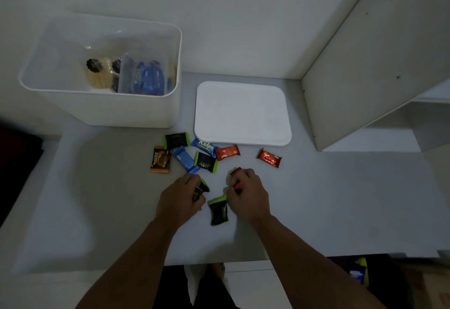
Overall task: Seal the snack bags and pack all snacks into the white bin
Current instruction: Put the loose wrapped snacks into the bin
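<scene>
Left hand [181,193] grips a black-and-green snack [203,188]; fingers curl round it. Right hand [246,193] grips a red snack [235,171]. Hands are apart, with another black-and-green snack [219,211] lying on the table [341,199] between them. Further loose snacks [194,154] are scattered on the table just beyond the hands. White bin [109,111] stands at far left and holds two clear bags [126,74] of snacks. White lid [242,113] lies flat beside the bin.
</scene>
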`<action>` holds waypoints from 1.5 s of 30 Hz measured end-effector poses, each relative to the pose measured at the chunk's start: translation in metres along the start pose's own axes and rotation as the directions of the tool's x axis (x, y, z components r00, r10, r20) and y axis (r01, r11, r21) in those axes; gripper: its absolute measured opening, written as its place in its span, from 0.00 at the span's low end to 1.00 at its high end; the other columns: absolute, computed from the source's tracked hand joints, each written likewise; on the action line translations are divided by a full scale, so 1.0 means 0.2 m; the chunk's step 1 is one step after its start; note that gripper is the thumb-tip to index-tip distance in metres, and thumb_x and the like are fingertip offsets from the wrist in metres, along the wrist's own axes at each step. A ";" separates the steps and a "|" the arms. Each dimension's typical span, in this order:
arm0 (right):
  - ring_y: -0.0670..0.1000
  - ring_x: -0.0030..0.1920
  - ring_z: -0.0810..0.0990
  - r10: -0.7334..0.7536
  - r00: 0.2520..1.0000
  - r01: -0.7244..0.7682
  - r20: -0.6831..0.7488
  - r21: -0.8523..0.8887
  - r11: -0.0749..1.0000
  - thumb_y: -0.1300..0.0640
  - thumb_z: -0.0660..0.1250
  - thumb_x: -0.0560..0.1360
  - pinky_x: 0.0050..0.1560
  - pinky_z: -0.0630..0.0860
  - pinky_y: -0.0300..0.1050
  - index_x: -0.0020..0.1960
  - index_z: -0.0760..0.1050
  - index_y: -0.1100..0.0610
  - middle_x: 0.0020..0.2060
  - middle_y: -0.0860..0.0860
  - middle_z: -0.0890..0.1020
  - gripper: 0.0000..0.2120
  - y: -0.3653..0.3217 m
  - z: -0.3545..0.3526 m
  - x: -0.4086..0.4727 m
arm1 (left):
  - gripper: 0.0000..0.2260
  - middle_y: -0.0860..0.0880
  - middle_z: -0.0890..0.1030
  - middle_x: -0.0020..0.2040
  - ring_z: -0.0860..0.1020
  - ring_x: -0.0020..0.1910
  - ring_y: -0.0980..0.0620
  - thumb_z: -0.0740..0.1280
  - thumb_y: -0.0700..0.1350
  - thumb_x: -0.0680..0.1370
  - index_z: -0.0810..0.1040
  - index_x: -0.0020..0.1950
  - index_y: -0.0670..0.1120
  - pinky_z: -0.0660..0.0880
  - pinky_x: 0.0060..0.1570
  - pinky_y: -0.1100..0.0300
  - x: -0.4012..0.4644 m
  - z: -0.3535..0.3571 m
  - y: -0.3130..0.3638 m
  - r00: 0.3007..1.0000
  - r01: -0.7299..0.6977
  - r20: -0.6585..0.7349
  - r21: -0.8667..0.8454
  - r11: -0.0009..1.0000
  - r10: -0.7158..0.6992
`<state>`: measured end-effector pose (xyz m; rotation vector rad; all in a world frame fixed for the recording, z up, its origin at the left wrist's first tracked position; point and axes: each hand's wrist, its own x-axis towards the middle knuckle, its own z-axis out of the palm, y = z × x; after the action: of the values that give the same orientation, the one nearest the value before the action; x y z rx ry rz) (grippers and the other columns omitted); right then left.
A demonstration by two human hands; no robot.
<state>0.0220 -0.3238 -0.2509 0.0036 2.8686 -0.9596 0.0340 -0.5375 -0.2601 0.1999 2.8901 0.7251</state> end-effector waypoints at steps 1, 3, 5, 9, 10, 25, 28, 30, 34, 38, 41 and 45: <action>0.48 0.48 0.73 0.038 0.999 -0.038 0.003 0.034 0.999 0.50 0.67 0.71 0.40 0.75 0.45 0.45 0.70 0.46 0.48 0.42 0.73 0.07 -0.01 -0.03 -0.01 | 0.10 0.53 0.74 0.45 0.74 0.40 0.52 0.71 0.50 0.73 0.72 0.49 0.50 0.73 0.34 0.57 -0.01 -0.02 0.01 0.999 0.036 0.000 -0.035 0.999 -0.036; 0.48 0.47 0.74 0.092 0.996 -0.093 0.015 0.052 0.994 0.49 0.65 0.71 0.43 0.77 0.47 0.45 0.70 0.45 0.46 0.42 0.73 0.05 -0.04 -0.09 -0.02 | 0.11 0.52 0.73 0.44 0.74 0.37 0.52 0.71 0.49 0.73 0.72 0.50 0.49 0.74 0.35 0.56 -0.04 -0.09 0.02 0.996 0.081 -0.020 -0.093 0.992 -0.083; 0.47 0.46 0.75 0.116 0.993 -0.116 0.012 0.068 0.991 0.50 0.64 0.71 0.43 0.77 0.48 0.44 0.70 0.44 0.45 0.42 0.74 0.04 -0.09 -0.17 -0.01 | 0.11 0.51 0.74 0.43 0.76 0.37 0.50 0.71 0.48 0.73 0.72 0.50 0.49 0.75 0.36 0.55 -0.05 -0.18 0.06 0.993 0.107 -0.042 -0.140 0.984 -0.114; 0.45 0.42 0.76 0.111 0.993 -0.102 -0.049 0.146 0.984 0.53 0.68 0.69 0.38 0.74 0.46 0.42 0.71 0.46 0.42 0.44 0.75 0.06 -0.27 -0.31 0.08 | 0.11 0.52 0.75 0.43 0.76 0.39 0.48 0.72 0.47 0.72 0.69 0.46 0.49 0.71 0.36 0.56 -0.01 -0.41 0.15 0.979 0.132 -0.128 -0.191 0.973 -0.158; 0.45 0.41 0.76 0.089 0.994 -0.076 -0.069 0.174 0.982 0.54 0.69 0.69 0.38 0.75 0.47 0.41 0.72 0.47 0.42 0.44 0.76 0.06 -0.34 -0.35 0.12 | 0.11 0.52 0.75 0.43 0.76 0.40 0.48 0.72 0.47 0.71 0.70 0.46 0.49 0.70 0.36 0.56 0.01 -0.48 0.16 0.975 0.112 -0.165 -0.200 0.974 -0.146; 0.49 0.42 0.82 -0.092 0.996 0.080 -0.005 0.554 0.829 0.63 0.72 0.68 0.47 0.81 0.46 0.42 0.80 0.57 0.42 0.51 0.85 0.04 -1.68 -0.43 0.99 | 0.12 0.50 0.76 0.43 0.74 0.39 0.49 0.72 0.47 0.72 0.71 0.48 0.48 0.66 0.40 0.57 0.59 -1.75 -0.28 0.837 0.110 -0.514 -0.177 0.978 -0.187; 0.51 0.40 0.81 -0.041 0.995 -0.018 0.091 0.573 0.820 0.63 0.72 0.69 0.48 0.82 0.52 0.41 0.80 0.59 0.41 0.55 0.85 0.03 -1.82 -0.27 1.13 | 0.12 0.49 0.76 0.43 0.73 0.39 0.48 0.72 0.47 0.73 0.70 0.48 0.48 0.66 0.39 0.57 0.71 -1.79 -0.45 0.853 0.170 -0.474 -0.145 0.975 -0.219; 0.50 0.37 0.78 -0.015 0.985 -0.085 0.174 0.551 0.830 0.63 0.72 0.70 0.46 0.81 0.52 0.39 0.77 0.58 0.36 0.54 0.81 0.04 -1.88 -0.17 1.19 | 0.12 0.48 0.76 0.43 0.75 0.39 0.46 0.72 0.47 0.72 0.69 0.47 0.48 0.68 0.38 0.55 0.79 -1.77 -0.56 0.861 0.224 -0.435 -0.141 0.964 -0.263; 0.50 0.37 0.75 0.053 0.926 -0.234 0.373 0.460 0.857 0.60 0.72 0.75 0.42 0.75 0.44 0.38 0.72 0.56 0.35 0.52 0.77 0.10 -1.93 0.01 1.29 | 0.14 0.45 0.79 0.44 0.79 0.44 0.41 0.71 0.52 0.73 0.68 0.48 0.47 0.70 0.37 0.54 0.89 -1.69 -0.76 0.891 0.333 -0.298 -0.082 0.939 -0.342; 0.58 0.56 0.82 0.049 0.879 -0.237 0.475 0.345 0.908 0.59 0.64 0.80 0.62 0.78 0.54 0.55 0.82 0.61 0.55 0.57 0.84 0.10 -1.92 0.13 1.37 | 0.16 0.44 0.82 0.49 0.81 0.51 0.42 0.69 0.57 0.76 0.77 0.51 0.44 0.74 0.44 0.55 0.97 -1.61 -0.89 0.928 0.351 -0.123 -0.031 0.936 -0.352; 0.59 0.55 0.82 0.072 0.878 -0.265 0.474 0.355 0.897 0.64 0.62 0.79 0.60 0.80 0.53 0.57 0.82 0.62 0.52 0.57 0.84 0.12 -1.93 0.14 1.39 | 0.16 0.45 0.83 0.47 0.82 0.50 0.43 0.66 0.60 0.77 0.78 0.46 0.46 0.73 0.43 0.57 1.00 -1.58 -0.91 0.937 0.345 -0.050 -0.017 0.939 -0.345; 0.55 0.45 0.79 0.084 0.894 -0.264 0.441 0.365 0.893 0.65 0.64 0.78 0.44 0.77 0.48 0.53 0.82 0.63 0.42 0.55 0.81 0.08 -1.91 0.07 1.39 | 0.17 0.45 0.83 0.56 0.81 0.55 0.44 0.65 0.57 0.76 0.79 0.57 0.46 0.77 0.52 0.54 1.00 -1.58 -0.89 0.925 0.377 -0.043 0.001 0.926 -0.376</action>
<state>-0.2670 -0.6466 -0.0636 0.0886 2.1915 -1.3289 -0.2353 -0.8037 -0.0924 -0.3673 2.8415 0.6487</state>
